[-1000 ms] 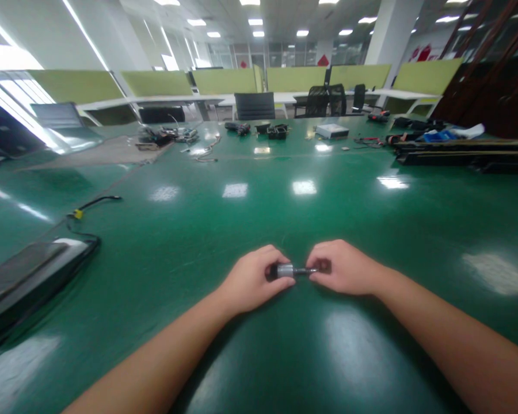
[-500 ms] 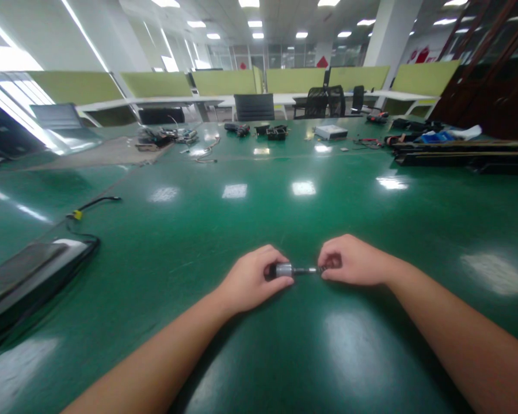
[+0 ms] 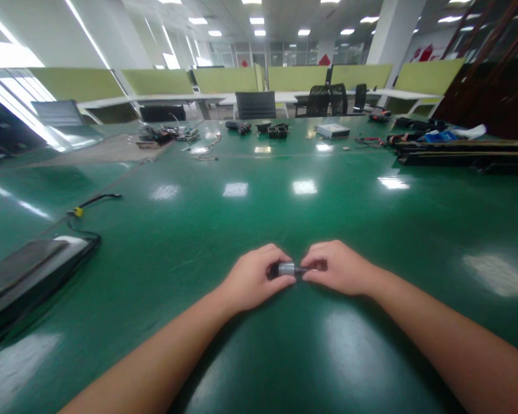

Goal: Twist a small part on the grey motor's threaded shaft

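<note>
Head view: on the glossy green surface (image 3: 259, 215), the left hand's (image 3: 252, 280) grip is closed around a short silver-and-black cylinder (image 3: 286, 268), lying between both hands; the right hand (image 3: 344, 269) pinches its thin dark shaft (image 3: 299, 269). Best hold the cylinder firmly and work straight along the shaft. Hands hide both outer ends; blur obscures finer detail.
</note>
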Tool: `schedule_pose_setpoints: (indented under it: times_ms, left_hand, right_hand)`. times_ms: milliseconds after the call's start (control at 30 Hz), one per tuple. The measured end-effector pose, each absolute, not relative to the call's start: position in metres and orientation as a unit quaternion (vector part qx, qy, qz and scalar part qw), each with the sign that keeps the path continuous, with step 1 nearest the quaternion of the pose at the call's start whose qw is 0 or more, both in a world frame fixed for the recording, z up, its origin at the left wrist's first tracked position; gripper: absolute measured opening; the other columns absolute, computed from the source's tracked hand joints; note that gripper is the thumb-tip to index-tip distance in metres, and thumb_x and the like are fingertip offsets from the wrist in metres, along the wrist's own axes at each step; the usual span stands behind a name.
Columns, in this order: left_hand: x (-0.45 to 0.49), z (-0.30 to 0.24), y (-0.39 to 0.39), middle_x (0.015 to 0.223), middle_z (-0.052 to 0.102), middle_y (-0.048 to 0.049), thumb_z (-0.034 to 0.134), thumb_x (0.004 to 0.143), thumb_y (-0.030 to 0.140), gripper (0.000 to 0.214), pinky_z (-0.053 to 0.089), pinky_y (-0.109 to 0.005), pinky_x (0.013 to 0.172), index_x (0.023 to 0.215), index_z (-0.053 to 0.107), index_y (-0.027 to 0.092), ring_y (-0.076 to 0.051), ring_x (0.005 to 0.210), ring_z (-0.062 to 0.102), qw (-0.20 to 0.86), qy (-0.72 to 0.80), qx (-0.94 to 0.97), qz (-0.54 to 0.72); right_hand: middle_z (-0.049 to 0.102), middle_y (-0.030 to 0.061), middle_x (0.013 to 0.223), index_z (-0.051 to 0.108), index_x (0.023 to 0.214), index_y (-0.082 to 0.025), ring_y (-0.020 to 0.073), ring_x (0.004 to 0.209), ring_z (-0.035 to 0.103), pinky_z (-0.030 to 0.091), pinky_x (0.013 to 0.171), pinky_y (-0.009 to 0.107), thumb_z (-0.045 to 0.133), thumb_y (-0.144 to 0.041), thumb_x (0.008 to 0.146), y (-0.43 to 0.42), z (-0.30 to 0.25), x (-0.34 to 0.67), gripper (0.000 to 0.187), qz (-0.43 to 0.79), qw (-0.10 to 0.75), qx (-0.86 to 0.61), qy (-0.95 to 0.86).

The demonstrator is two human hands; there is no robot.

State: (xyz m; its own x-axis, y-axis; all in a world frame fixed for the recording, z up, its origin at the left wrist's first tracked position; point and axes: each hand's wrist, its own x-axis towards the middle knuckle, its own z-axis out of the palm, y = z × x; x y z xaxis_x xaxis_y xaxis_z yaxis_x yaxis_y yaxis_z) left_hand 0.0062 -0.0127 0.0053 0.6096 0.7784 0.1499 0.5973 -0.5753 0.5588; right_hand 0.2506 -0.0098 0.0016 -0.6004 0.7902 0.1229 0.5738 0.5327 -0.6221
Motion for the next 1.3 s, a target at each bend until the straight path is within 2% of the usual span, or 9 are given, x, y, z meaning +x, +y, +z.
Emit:
schedule_pose_setpoints:
  times_ms: [67, 200, 367, 600, 1300]
  left_hand:
    - [0.007, 0.005, -0.013, 0.093, 0.068, -0.0016, 0.072, 0.087, 0.036, 0.021, 0.044, -0.027, 0.068, 0.102, 0.070, 0.022, -0.016, 0.078, 0.061, 0.231, 0.399, 0.866, 0.192]
    - [0.007, 0.005, -0.013, 0.096, 0.068, -0.0025, 0.071, 0.088, 0.037, 0.021, 0.045, -0.027, 0.069, 0.102, 0.069, 0.022, -0.018, 0.081, 0.062, 0.217, 0.400, 0.871, 0.187]
    - [0.006, 0.006, -0.013, 0.102, 0.068, -0.0032, 0.069, 0.090, 0.035, 0.028, 0.046, -0.029, 0.073, 0.115, 0.064, 0.024, -0.019, 0.085, 0.063, 0.205, 0.394, 0.879, 0.177]
    - [0.006, 0.006, -0.014, 0.098, 0.067, -0.0035, 0.067, 0.091, 0.035, 0.020, 0.044, -0.028, 0.069, 0.106, 0.066, 0.022, -0.018, 0.083, 0.061, 0.210, 0.398, 0.875, 0.179]
    - [0.006, 0.006, -0.015, 0.092, 0.068, -0.0022, 0.065, 0.092, 0.038, 0.021, 0.043, -0.028, 0.067, 0.105, 0.066, 0.021, -0.017, 0.077, 0.061, 0.213, 0.413, 0.867, 0.178]
  right_hand:
    - [0.070, 0.0027, 0.085, 0.077, 0.091, -0.020, 0.0149, 0.078, 0.062, 0.043, 0.071, 0.026, 0.071, -0.022, 0.086, -0.011, -0.002, 0.239, 0.008, 0.241, 0.215, -0.387, -0.864]
    - [0.069, 0.0022, 0.082, 0.075, 0.088, -0.019, 0.0145, 0.076, 0.061, 0.042, 0.068, 0.025, 0.071, -0.020, 0.085, -0.012, -0.005, 0.233, 0.005, 0.238, 0.233, -0.386, -0.860]
    - [0.070, 0.0039, 0.088, 0.075, 0.092, -0.018, 0.0165, 0.081, 0.062, 0.044, 0.073, 0.027, 0.071, -0.021, 0.083, -0.014, -0.004, 0.237, 0.010, 0.232, 0.229, -0.370, -0.870]
    - [0.069, 0.0036, 0.086, 0.075, 0.092, -0.019, 0.0157, 0.079, 0.061, 0.044, 0.071, 0.026, 0.067, -0.018, 0.085, -0.014, -0.004, 0.236, 0.010, 0.228, 0.230, -0.370, -0.871]
    - [0.068, 0.0022, 0.082, 0.073, 0.089, -0.017, 0.0140, 0.074, 0.060, 0.043, 0.068, 0.025, 0.073, -0.020, 0.082, -0.014, 0.001, 0.241, 0.008, 0.243, 0.230, -0.366, -0.868]
